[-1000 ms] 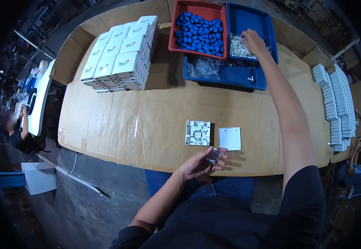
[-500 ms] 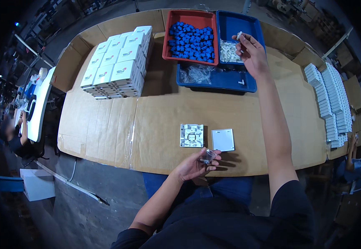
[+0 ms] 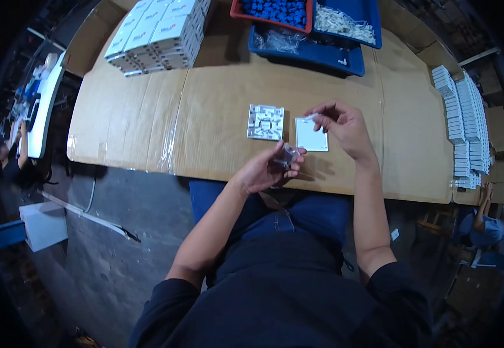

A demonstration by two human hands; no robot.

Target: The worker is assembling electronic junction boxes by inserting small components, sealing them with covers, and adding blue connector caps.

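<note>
Near the table's front edge, my left hand [image 3: 263,169] is closed around a small clear plastic bag [image 3: 287,154], palm up. My right hand [image 3: 347,129] pinches a small white plastic part [image 3: 312,116] between thumb and fingers; its exact shape is too small to tell. That hand hovers over the right side of a flat white square cover [image 3: 312,139] lying on the table. To the left of the cover lies a white and grey square frame [image 3: 265,122] with a raised round middle. Neither hand touches the frame.
At the far side stand a red tray [image 3: 298,23] of blue parts, a blue tray [image 3: 353,37] of white parts, and a lower blue tray [image 3: 321,60] with clear bags. White boxes [image 3: 156,37] are stacked at far left, white stacks [image 3: 466,127] at far right. Other people sit at both sides.
My right hand has come back from the blue tray toward me, bringing the white part near my left hand. The view has tilted down; my left hand still holds the clear bag.
</note>
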